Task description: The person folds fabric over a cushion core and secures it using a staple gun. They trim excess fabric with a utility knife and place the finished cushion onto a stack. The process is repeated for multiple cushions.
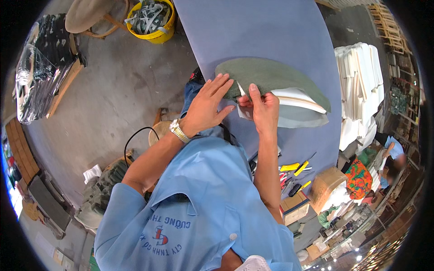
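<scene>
Blue shirt below, my left hand lies flat and open on the green fabric at the bench edge. My right hand pinches its white liner. Should my palm lift, the layers could slide out of line.

matt green felt piece, metal watch
</scene>
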